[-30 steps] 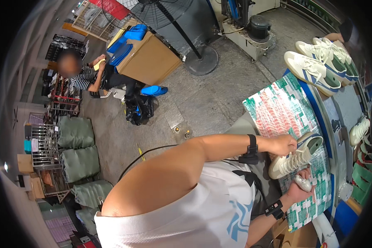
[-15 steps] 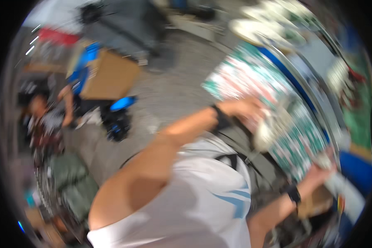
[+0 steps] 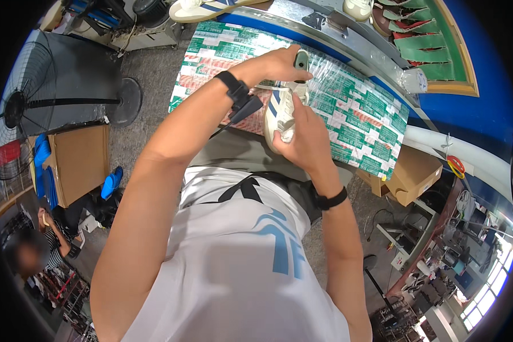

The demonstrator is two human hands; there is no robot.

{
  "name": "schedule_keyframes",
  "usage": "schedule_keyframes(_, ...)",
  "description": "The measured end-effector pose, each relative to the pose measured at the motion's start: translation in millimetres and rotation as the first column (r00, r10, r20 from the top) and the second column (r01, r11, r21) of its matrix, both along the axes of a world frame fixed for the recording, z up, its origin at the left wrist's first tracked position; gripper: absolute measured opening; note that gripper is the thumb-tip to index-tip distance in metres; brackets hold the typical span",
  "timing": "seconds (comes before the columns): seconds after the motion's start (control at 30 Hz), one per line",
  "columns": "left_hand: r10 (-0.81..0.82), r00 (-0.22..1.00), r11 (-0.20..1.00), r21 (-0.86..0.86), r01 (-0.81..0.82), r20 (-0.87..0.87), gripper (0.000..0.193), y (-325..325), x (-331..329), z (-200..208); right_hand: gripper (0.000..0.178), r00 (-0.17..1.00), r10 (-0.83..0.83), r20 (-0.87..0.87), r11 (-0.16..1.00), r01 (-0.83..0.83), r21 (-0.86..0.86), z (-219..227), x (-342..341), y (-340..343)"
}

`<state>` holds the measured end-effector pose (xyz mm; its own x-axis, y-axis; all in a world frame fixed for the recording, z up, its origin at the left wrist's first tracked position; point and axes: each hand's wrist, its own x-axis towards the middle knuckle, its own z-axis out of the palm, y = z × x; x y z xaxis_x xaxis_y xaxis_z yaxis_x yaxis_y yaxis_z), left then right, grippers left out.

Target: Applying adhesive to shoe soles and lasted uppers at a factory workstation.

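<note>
A cream sneaker (image 3: 272,117) with dark blue side stripes lies toe toward me over the near edge of the bench. My left hand (image 3: 278,64) is closed round its heel end, thumb across the opening. My right hand (image 3: 306,137) grips the front part, with the index finger along the laces and the thumb near the toe. A small white bit (image 3: 288,134) shows by the right thumb; I cannot make out what it is. The bench top (image 3: 353,108) is covered with green, white and red printed tape under clear film. Part of the heel is hidden by my left hand.
More sneakers (image 3: 202,10) stand on the metal ledge beyond the bench. Far right, a wood-framed rack (image 3: 470,85) holds green pieces. Cardboard boxes (image 3: 410,176) sit below the bench at right. At left are a standing fan (image 3: 128,102), a carton (image 3: 80,162) and a person (image 3: 54,248).
The view has swung and sharpened. My right hand, apart from the shoe near my left hand and holding something light and blurred, is now on the sneaker together with my left.
</note>
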<state>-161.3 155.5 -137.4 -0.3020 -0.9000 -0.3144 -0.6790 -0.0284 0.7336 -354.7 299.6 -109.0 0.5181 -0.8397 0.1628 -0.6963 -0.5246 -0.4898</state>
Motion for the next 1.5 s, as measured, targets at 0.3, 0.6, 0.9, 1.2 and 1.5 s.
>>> schedule_keyframes(0.3,-0.025,0.987,1.0,-0.007,0.024,-0.16,0.098,-6,7,-5,0.083,0.925,-0.222,0.309,0.918,0.092,0.385,6,4,3)
schedule_keyframes(0.6,-0.015,0.983,1.0,0.009,0.017,-0.185,0.111,0,10,-10,0.085,0.929,-0.052,0.366,0.886,-0.126,0.447,13,23,58)
schedule_keyframes(0.9,0.222,0.975,0.975,-0.017,-0.222,0.015,0.121,0,-33,-14,0.085,0.968,-0.215,0.128,0.959,0.184,0.215,13,-20,0)
schedule_keyframes(1.2,0.208,0.968,0.977,-0.015,-0.212,-0.143,0.1,1,-20,-21,0.091,0.997,-0.055,0.056,0.876,0.021,0.483,72,-105,66)
schedule_keyframes(1.5,0.216,0.974,0.972,-0.081,-0.222,-0.071,0.091,0,-32,-28,0.095,0.995,-0.014,0.103,0.998,0.008,0.057,-12,-23,15)
